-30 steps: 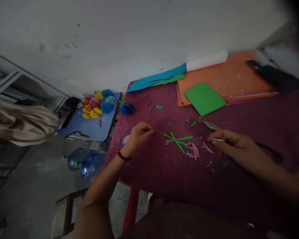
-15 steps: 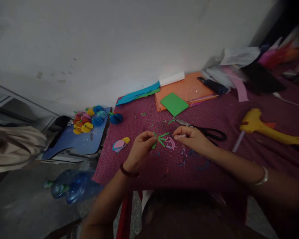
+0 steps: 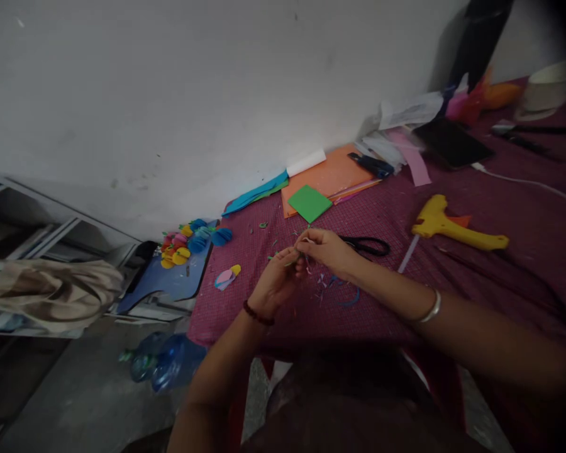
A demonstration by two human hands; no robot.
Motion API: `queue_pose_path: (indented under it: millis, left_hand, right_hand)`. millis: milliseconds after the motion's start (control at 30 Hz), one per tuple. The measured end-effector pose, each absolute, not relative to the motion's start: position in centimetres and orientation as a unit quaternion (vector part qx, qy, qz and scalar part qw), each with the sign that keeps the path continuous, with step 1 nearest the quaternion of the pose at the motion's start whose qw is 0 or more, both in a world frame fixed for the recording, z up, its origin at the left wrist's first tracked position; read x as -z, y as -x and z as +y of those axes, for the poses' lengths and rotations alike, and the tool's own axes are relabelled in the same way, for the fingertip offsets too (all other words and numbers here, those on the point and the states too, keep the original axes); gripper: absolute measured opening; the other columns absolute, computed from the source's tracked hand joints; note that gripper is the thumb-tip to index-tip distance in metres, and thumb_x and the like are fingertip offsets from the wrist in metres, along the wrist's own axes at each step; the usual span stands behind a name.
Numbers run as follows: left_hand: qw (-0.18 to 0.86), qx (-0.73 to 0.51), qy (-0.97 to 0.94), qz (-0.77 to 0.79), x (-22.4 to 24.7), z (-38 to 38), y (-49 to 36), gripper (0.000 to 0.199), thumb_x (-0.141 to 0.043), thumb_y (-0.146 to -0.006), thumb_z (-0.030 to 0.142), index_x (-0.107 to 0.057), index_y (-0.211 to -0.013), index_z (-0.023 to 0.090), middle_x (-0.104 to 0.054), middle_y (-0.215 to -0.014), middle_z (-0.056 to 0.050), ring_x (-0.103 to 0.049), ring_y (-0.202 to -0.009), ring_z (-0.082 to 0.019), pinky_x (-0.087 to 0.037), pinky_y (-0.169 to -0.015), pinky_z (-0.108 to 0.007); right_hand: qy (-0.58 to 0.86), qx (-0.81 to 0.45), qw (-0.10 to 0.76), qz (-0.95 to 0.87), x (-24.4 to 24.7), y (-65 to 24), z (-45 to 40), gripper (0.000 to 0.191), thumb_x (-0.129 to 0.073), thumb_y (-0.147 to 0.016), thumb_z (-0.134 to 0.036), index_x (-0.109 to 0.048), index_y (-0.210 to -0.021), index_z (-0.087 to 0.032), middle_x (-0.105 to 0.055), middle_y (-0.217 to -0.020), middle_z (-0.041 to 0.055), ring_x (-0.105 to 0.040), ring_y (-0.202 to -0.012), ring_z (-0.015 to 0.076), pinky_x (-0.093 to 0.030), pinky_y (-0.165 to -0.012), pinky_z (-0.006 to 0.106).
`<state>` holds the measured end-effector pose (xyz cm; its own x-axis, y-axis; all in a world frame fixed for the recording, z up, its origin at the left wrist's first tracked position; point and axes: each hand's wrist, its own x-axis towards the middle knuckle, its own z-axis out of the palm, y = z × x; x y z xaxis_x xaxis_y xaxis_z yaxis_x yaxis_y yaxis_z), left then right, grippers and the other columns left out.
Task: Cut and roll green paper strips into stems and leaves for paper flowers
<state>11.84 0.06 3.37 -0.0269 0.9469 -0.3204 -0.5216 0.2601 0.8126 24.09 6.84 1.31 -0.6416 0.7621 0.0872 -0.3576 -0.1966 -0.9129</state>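
Note:
Above the maroon tablecloth (image 3: 283, 324), my left hand (image 3: 279, 280) is closed in a pinch on a green paper piece (image 3: 272, 257), of which only a small tip shows. My right hand (image 3: 332, 253) meets it, thumb and fingers pressed together at the left fingertips; what it pinches is hidden. Black-handled scissors (image 3: 375, 244) lie partly behind the right hand. Beneath both hands are thin paper scraps (image 3: 321, 282) and curled blue trimmings (image 3: 349, 304). Left of my hands rests a small stack of coloured paper ovals (image 3: 225, 277).
A yellow glue gun (image 3: 471, 234) lies to the right. Behind are a green sheet (image 3: 310, 203), orange sheets (image 3: 332, 175), a stapler-like dark tool (image 3: 371, 165) and a black phone-like slab (image 3: 453, 141). Coloured paper balls (image 3: 182, 255) sit on a blue board (image 3: 174, 280) at left.
My right hand has moved left to meet the left hand. The green strips that fanned out from my left fingers are now mostly covered. The head view has shifted rightward.

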Motion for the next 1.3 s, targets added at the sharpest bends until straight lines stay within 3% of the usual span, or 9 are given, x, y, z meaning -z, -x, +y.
queue_pose_path:
  millis: [167,300,400,533,667,767,900,1133,1300]
  left_hand:
    - [0.681,-0.532,-0.204,0.461,-3.5,0.0,-11.1,0.017,-0.064,-0.08,0.028,-0.063,-0.08,0.011,-0.06,-0.066,-0.002,-0.056,-0.056,-0.006,-0.044,-0.052,-0.016]
    - [0.679,-0.49,-0.278,0.471,-3.2,-0.5,-10.0,0.021,-0.071,-0.075,0.03,-0.062,-0.075,0.011,-0.057,-0.063,0.0,-0.052,-0.053,-0.005,-0.04,-0.047,-0.015]
    - [0.67,-0.476,-0.325,0.468,-2.8,-0.5,-9.4,0.024,-0.076,-0.071,0.028,-0.059,-0.069,0.011,-0.048,-0.055,0.004,-0.041,-0.045,-0.003,-0.029,-0.04,-0.014]
    - [0.654,-0.497,-0.338,0.459,-2.7,0.2,-8.1,0.029,-0.071,-0.075,0.041,-0.062,-0.08,0.014,-0.027,-0.047,0.01,-0.021,-0.037,-0.002,-0.018,-0.036,-0.014]
    - [0.61,-0.554,-0.324,0.466,-3.2,1.6,-5.0,0.027,-0.063,-0.082,0.043,-0.059,-0.075,0.017,-0.022,-0.046,0.01,-0.017,-0.035,-0.003,-0.013,-0.034,-0.016]
    - [0.604,-0.595,-0.297,0.44,-3.1,2.7,-2.2,0.034,-0.058,-0.085,0.05,-0.061,-0.078,0.018,-0.019,-0.046,0.01,-0.015,-0.034,-0.003,-0.014,-0.034,-0.017]
    - [0.608,-0.606,-0.291,0.422,-2.1,3.2,0.0,0.044,-0.053,-0.084,0.06,-0.063,-0.08,0.017,-0.018,-0.044,0.01,-0.013,-0.034,-0.004,-0.014,-0.033,-0.018]
    - [0.629,-0.579,-0.283,0.435,-1.0,2.6,-0.8,0.048,-0.05,-0.083,0.062,-0.063,-0.081,0.016,-0.03,-0.044,0.008,-0.023,-0.033,-0.003,-0.02,-0.034,-0.017]
    - [0.702,-0.527,-0.254,0.406,-0.4,2.5,-2.0,0.052,-0.04,-0.09,0.06,-0.062,-0.093,0.013,-0.064,-0.071,-0.006,-0.058,-0.055,-0.011,-0.044,-0.048,-0.019]
  right_hand:
    - [0.219,-0.748,0.374,-0.503,-2.0,-24.4,6.9,0.022,-0.066,-0.07,-0.035,-0.053,-0.069,-0.017,-0.052,-0.053,-0.0059,-0.044,-0.045,0.0063,-0.034,-0.045,0.021]
    - [0.225,-0.727,0.39,-0.518,-1.6,-24.2,6.9,0.027,-0.066,-0.071,-0.04,-0.051,-0.067,-0.018,-0.039,-0.046,-0.0103,-0.028,-0.039,0.0041,-0.023,-0.041,0.021]
    - [0.234,-0.727,0.381,-0.522,-0.8,-24.0,7.1,0.031,-0.066,-0.072,-0.044,-0.05,-0.068,-0.018,-0.036,-0.045,-0.0108,-0.028,-0.039,0.0045,-0.027,-0.042,0.021]
    - [0.267,-0.684,0.357,-0.577,-0.1,-24.3,7.6,0.032,-0.068,-0.073,-0.047,-0.056,-0.075,-0.018,-0.044,-0.05,-0.0083,-0.037,-0.042,0.0058,-0.032,-0.043,0.021]
    - [0.289,-0.657,0.348,-0.603,-0.7,-24.9,8.7,0.031,-0.063,-0.079,-0.049,-0.058,-0.083,-0.018,-0.039,-0.045,-0.0087,-0.035,-0.04,0.007,-0.035,-0.045,0.023]
    - [0.295,-0.653,0.36,-0.598,-1.5,-24.6,9.3,0.019,-0.055,-0.086,-0.038,-0.056,-0.081,-0.019,-0.041,-0.048,-0.007,-0.036,-0.043,0.0076,-0.039,-0.048,0.023]
    - [0.312,-0.639,0.389,-0.585,-2.0,-23.0,9.2,0.008,-0.054,-0.083,-0.027,-0.051,-0.08,-0.02,-0.037,-0.051,-0.0078,-0.026,-0.04,0.006,-0.023,-0.039,0.021]
    - [0.304,-0.637,0.374,-0.601,-0.2,-19.7,7.1,0.025,-0.06,-0.08,-0.04,-0.043,-0.079,-0.022,-0.035,-0.052,-0.0098,-0.023,-0.04,0.0054,-0.017,-0.04,0.021]
    - [0.318,-0.557,0.352,-0.682,1.4,-19.4,6.4,0.018,-0.06,-0.079,-0.034,-0.049,-0.081,-0.02,-0.04,-0.056,-0.0078,-0.034,-0.049,0.0076,-0.026,-0.047,0.021]
